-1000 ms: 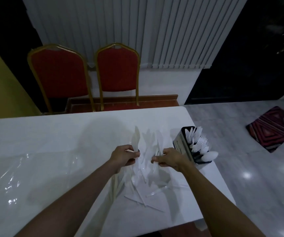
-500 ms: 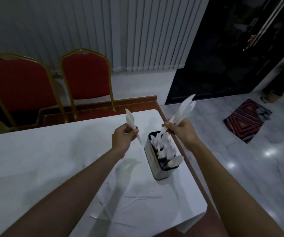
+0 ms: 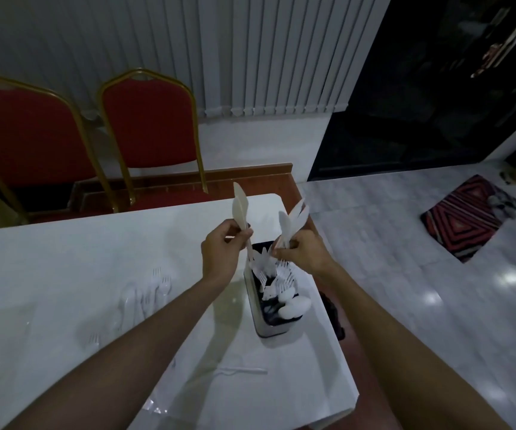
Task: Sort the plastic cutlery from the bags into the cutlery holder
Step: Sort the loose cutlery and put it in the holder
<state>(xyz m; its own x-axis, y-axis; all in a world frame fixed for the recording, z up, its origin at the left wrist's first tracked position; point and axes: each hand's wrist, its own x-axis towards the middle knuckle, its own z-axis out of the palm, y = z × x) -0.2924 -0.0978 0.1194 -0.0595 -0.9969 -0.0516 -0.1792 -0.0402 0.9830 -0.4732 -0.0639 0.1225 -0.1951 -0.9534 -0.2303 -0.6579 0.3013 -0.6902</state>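
On the near part of the white table (image 3: 49, 274) a single white plastic piece (image 3: 241, 371) lies flat, apart from the rest. To the left, several loose plastic forks (image 3: 157, 283) lie side by side on the tabletop.

The cutlery holder (image 3: 270, 332) stands upright near the table's right edge, between the two forearms. White spoons (image 3: 294, 305) fill its nearest compartment and fork heads (image 3: 281, 279) show behind them. What the far end holds is hard to tell.

Above the holder's far end, the left hand (image 3: 221, 254) has its fingers curled and pinches the handles of white plastic knives (image 3: 240, 206), blades up. The right hand (image 3: 305, 252), just beside it, grips a second bunch of knives (image 3: 291, 223), fanned and tilted to the right.

Beyond the table stand two red chairs (image 3: 148, 119) with gold frames, and behind them hang vertical blinds (image 3: 266, 51). A striped rug (image 3: 467, 217) lies on the floor to the right.
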